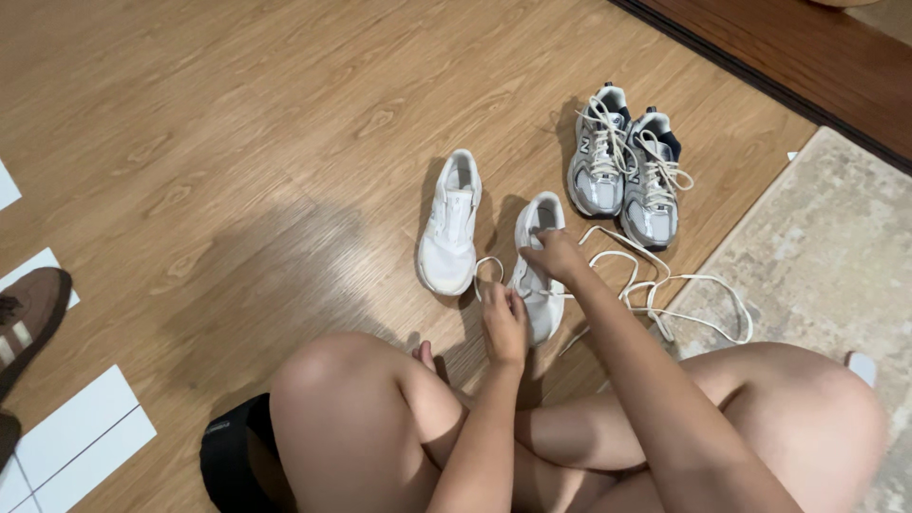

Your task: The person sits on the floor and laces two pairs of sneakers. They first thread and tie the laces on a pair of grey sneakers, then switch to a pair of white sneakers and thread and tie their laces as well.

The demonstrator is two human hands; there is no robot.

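- The white shoe (534,275) being laced lies on the wooden floor (237,142) in the centre of the frame, just beside its partner, a second white shoe (448,228) to its left.
- Left hand (504,325) rests on the near end of the shoe, fingers pinched on a loop of white lace (486,271).
- Right hand (558,255) sits on top of the shoe's middle, fingers closed narrowly at the eyelets; exactly what they hold is hidden.
- Long loose lace (684,294) trails right, towards the rug (817,256).
- To lace well, I judge: steady the shoe, keep the lace flat, and draw both ends even.
- The shoe's long axis runs from lower centre towards the top of the frame, tilted slightly; the opening looks to be at the far end.
- A grey pair of trainers (624,166) stands upper right.
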